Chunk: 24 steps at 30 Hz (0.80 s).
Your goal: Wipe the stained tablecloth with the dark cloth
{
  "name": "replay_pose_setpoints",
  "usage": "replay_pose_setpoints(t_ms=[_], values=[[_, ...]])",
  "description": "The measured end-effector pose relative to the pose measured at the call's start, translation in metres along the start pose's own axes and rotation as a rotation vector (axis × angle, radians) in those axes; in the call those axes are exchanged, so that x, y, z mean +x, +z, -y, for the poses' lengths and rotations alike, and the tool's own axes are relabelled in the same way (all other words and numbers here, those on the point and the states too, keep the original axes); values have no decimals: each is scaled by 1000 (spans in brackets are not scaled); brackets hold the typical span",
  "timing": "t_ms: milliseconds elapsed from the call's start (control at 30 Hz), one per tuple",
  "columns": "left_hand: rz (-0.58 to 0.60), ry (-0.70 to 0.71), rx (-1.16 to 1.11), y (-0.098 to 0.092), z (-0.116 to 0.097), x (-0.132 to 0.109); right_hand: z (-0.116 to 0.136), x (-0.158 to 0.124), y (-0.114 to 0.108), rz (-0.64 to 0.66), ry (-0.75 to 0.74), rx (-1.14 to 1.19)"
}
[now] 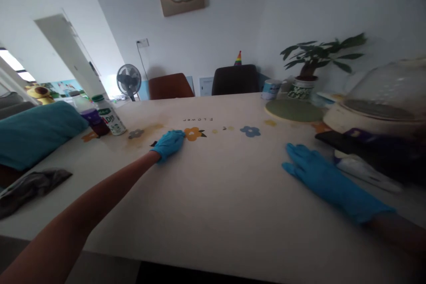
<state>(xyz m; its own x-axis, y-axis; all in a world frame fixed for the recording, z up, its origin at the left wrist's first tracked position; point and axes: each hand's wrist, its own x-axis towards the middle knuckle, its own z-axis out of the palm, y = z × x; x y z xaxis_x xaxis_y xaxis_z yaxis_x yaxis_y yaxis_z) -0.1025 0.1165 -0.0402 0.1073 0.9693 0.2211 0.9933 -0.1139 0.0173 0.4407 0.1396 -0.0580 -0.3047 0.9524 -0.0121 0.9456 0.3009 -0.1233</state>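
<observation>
Meanwhile, the gloved left hand (pixel 169 143) rests on the flowered tablecloth (pixel 213 199), its grip unclear, while the right hand (pixel 314 172) lies flat and open-palmed.

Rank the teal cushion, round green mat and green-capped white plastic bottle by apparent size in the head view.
Teal cushion, largest, though nearest the camera.
Round green mat.
Green-capped white plastic bottle, smallest.

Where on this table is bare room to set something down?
Free: the patch of tablecloth between the left hand and right hand, down to the near edge. Crowded: the right side by the domed appliance, and far left by the bottles.
</observation>
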Motion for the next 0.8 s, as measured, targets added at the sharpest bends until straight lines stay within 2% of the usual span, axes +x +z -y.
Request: replay_pose_setpoints(t_ms=[67, 167, 233, 300, 367, 467, 567, 667, 800], values=[[61, 91, -128, 9, -31, 4, 1, -1, -1, -10, -8, 9], [163, 251, -310, 15, -82, 24, -2, 2, 3, -25, -6, 9], [218, 317, -293, 11, -107, 42, -6, 5, 7, -37, -11, 0], [271, 297, -212, 4, -120, 55, -13, 7, 12, -59, -31, -6], [289, 208, -142, -3, -119, 58, -19, 8, 17, -89, -63, -8], [247, 57, -97, -9, -105, 53, -25, 8, 23, -114, -87, -4], [220, -15, -75, -8, -96, 55, -25, 6, 25, -103, -75, 9], [206, -66, -71, -4, -97, 73, -22, 3, 23, -109, -73, 24], [182, -120, -85, 0, -102, 109, -20, 0, 20, -91, -58, 45]])
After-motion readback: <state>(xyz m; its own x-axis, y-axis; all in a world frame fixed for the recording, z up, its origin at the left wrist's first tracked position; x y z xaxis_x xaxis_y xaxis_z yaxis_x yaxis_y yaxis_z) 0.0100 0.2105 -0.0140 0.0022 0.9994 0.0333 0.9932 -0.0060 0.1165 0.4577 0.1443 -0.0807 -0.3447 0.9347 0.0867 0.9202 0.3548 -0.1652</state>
